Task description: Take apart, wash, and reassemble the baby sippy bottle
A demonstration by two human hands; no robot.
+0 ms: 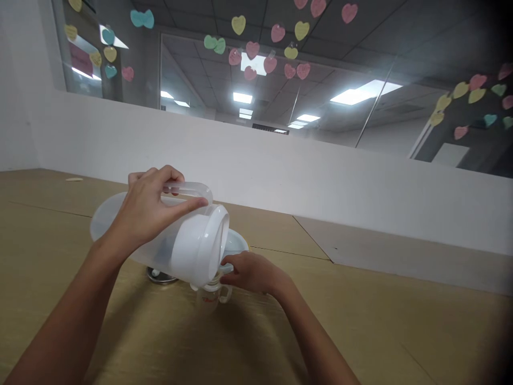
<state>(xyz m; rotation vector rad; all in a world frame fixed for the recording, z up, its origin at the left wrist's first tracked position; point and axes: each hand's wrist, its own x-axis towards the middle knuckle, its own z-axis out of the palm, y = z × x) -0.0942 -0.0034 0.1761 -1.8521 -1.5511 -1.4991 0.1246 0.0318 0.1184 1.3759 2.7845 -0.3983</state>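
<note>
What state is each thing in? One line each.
Pitcher: tipped well over, mouth end above the cup; flow not visible
Pitcher lid: on
Left hand: closed on the pitcher's handle
Right hand: fingers bent beside the cup's top; grip unclear
Cup: upright; fill unclear
Light blue dish: partly hidden
Metal dish: partly hidden
Ceiling lights: lit

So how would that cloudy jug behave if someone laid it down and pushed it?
The jug is probably stiff, showing no sag while the left hand holds it tilted. Being round, it might roll, but the projecting handle would likely stop it. Its shiny white rim may be slippery.
</note>
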